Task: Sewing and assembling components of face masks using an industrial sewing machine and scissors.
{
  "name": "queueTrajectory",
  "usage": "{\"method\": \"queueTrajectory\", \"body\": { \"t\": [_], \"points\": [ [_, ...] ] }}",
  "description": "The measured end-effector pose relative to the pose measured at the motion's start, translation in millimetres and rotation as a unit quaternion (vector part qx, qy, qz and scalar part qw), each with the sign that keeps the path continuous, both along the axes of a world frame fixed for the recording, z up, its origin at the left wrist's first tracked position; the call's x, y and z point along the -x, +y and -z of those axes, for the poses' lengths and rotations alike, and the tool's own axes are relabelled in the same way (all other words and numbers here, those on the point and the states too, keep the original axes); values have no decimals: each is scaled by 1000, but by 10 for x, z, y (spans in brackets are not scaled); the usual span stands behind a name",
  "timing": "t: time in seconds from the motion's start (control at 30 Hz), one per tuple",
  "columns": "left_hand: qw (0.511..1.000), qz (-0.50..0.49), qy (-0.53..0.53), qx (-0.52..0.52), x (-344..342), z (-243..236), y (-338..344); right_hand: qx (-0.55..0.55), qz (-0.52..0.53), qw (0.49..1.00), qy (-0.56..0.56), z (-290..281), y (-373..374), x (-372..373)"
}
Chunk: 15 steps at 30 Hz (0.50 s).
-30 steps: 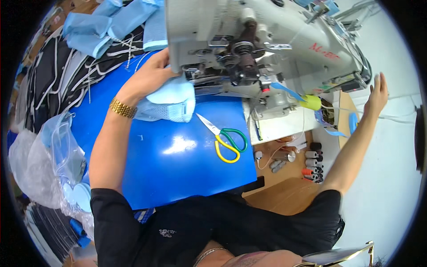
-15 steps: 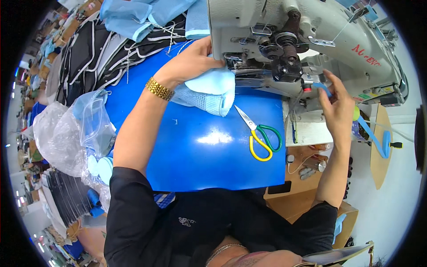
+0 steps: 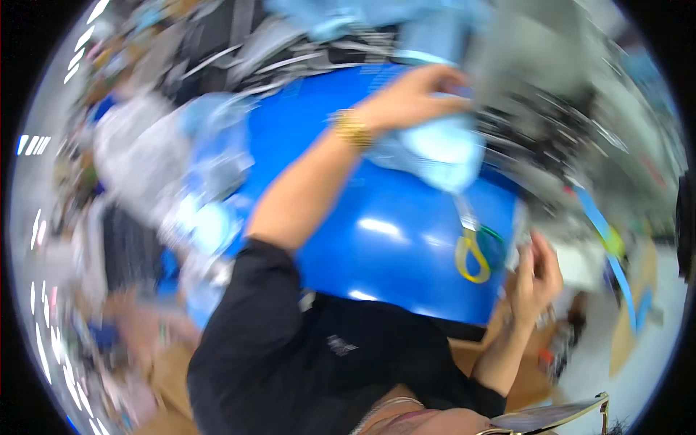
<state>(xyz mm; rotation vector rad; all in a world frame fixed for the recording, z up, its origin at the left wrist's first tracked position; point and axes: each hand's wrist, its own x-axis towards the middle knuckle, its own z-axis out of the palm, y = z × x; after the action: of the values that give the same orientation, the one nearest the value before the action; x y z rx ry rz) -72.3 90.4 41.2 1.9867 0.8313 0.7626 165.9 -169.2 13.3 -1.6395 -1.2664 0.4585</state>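
Observation:
In the blurred view, my left hand (image 3: 424,98) grips light blue mesh fabric (image 3: 442,148) beside the sewing machine head (image 3: 551,80). My right hand (image 3: 533,264) is lower, at the blue mat's right edge, right of the yellow-and-green scissors (image 3: 471,257), fingers curved; motion blur hides whether they hold anything. A blue tape (image 3: 591,214) hangs from the machine to the right of the mat. The scissors lie on the blue mat (image 3: 377,261).
Dark fabric pieces with pale edging (image 3: 239,51) and blue pieces (image 3: 333,14) are piled at the back. Clear plastic bags (image 3: 134,152) and pale blue discs (image 3: 217,225) are on the left. A cardboard piece (image 3: 627,341) stands at the right.
My right hand has dropped from the tape beside the machine to the mat's right edge. My left hand stays on the fabric. The whole view has swung, shifting the scene rightward and blurring it.

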Motion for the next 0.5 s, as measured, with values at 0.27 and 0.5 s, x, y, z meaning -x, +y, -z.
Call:
{"method": "queueTrajectory", "body": {
  "t": [0.27,0.5],
  "points": [
    [940,-312,-124,-65,1336,512,-1136,-4,-103,976,-190,691,-80,387],
    [867,-494,-52,16,2662,642,-2157,-1,-79,970,-232,784,47,388]
  ]
}}
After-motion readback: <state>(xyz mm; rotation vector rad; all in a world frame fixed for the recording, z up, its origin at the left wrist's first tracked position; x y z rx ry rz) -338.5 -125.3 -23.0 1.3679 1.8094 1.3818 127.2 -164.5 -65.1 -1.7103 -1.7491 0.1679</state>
